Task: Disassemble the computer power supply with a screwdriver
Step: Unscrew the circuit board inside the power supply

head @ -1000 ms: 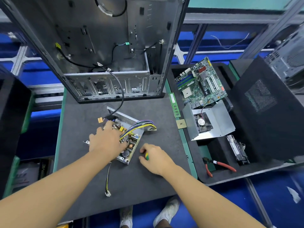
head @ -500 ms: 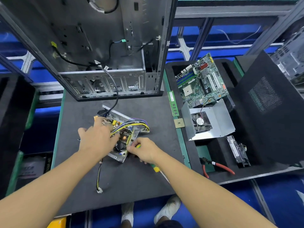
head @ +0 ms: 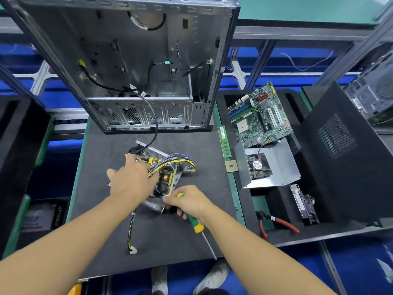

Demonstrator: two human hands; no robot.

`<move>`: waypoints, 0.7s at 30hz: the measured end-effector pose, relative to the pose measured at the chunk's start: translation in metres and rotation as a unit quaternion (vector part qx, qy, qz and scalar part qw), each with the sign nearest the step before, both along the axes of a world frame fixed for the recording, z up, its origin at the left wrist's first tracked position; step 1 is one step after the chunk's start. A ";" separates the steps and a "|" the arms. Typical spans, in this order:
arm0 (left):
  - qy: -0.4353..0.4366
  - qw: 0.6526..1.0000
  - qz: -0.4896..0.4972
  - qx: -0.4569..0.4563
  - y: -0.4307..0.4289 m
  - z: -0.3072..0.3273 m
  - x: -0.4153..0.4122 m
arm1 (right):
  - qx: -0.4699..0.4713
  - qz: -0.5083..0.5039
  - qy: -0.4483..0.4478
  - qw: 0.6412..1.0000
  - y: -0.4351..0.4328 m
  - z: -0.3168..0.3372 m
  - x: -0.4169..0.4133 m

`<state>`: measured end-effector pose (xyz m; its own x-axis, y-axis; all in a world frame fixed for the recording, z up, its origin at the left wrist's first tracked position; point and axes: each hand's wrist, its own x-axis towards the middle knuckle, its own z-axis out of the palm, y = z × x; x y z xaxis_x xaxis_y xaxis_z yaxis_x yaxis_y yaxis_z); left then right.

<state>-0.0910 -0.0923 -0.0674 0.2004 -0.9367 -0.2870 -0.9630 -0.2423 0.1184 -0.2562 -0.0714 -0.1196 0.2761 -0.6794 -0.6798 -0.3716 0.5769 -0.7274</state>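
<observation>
**bench_mk:** Fingers [head: 136, 161] of the left hand [head: 131, 182] lie spread over the open PSU [head: 168, 182], thumb out to the side. They're not clamped on anything, just pinning it down imo. Right hand [head: 189, 202] is wrapped round the driver [head: 196, 225], shaft aimed back at the person, away from the unit. Its thumb + index tips touch the PSU's near corner. Can't tell if they pinch a screw.

**volt_joe:** Where's the unit sit?

**bench_mk:** Mid mat [head: 102, 150], lid off, at an angle to the mat edge, near the case [head: 138, 60]. A black cable [head: 154, 124] runs from the case to its far end.

**volt_joe:** How'd it handle?

**bench_mk:** Prob light-ish w/o the lid. The base is stiff sheet metal, edges likely sharp. The board's the fragile bit: caps, coil, solder. Grab the metal rim or corners, not the parts or the wire bundle [head: 176, 159]. Loose leads will drag + snag.

**volt_joe:** Room to work?

**bench_mk:** Mat looks soft and grippy, so little sliding. To the right a foam tray [head: 319, 233] holds the cover [head: 282, 165] w/ fan, mobo [head: 261, 116] and red cutters [head: 276, 222]. RAM [head: 224, 141] + CPU [head: 231, 166] lie between mat and tray. The case crowds the back, and the driver tip is near the mat's front edge.
</observation>
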 end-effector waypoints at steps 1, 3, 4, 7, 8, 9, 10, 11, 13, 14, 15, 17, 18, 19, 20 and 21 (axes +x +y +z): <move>-0.003 1.000 0.001 -0.002 0.001 -0.001 -0.001 | -0.015 0.001 0.032 0.999 0.000 0.000 0.002; -0.019 1.000 -0.004 0.002 0.002 -0.002 -0.002 | -0.056 0.013 0.108 0.992 0.001 -0.001 0.006; -0.025 1.000 -0.007 0.005 0.002 -0.002 -0.001 | -0.073 0.018 0.131 0.989 0.001 -0.001 0.008; -0.023 1.000 -0.013 0.004 0.002 -0.003 0.002 | -0.073 0.008 0.112 0.991 0.005 0.002 0.009; -0.024 1.000 -0.017 0.004 0.002 -0.004 0.003 | -0.077 0.010 0.116 0.990 0.006 0.004 0.009; -0.027 0.999 -0.021 0.004 0.003 -0.004 0.002 | -0.088 0.019 0.139 0.986 0.007 0.005 0.010; -0.032 0.999 -0.025 0.004 0.003 -0.005 0.001 | -0.104 0.032 0.178 0.978 0.008 0.007 0.012; -0.038 0.999 -0.028 0.006 0.004 -0.006 -0.001 | -0.124 0.050 0.227 0.965 0.010 0.009 0.015; -0.053 0.998 -0.036 0.007 0.005 -0.007 -0.004 | -0.170 0.099 0.319 0.927 0.014 0.011 0.022; -0.060 0.997 -0.040 0.006 0.005 -0.008 -0.004 | -0.193 0.120 0.345 0.911 0.017 0.012 0.025; -0.067 0.997 -0.044 0.005 0.005 -0.009 -0.005 | -0.212 0.131 0.359 0.900 0.020 0.012 0.027; -0.077 0.996 -0.051 0.001 0.006 -0.010 -0.005 | -0.231 0.135 0.360 0.894 0.022 0.014 0.029; -0.081 0.995 -0.056 -0.001 0.006 -0.011 -0.004 | -0.232 0.130 0.355 0.896 0.023 0.015 0.028; -0.085 0.995 -0.061 -0.002 0.006 -0.013 -0.004 | -0.232 0.124 0.350 0.899 0.023 0.017 0.025; -0.091 0.994 -0.068 -0.004 0.007 -0.014 -0.003 | -0.235 0.121 0.349 0.899 0.022 0.020 0.021; -0.099 0.992 -0.076 -0.007 0.006 -0.015 -0.002 | -0.241 0.123 0.355 0.895 0.021 0.022 0.016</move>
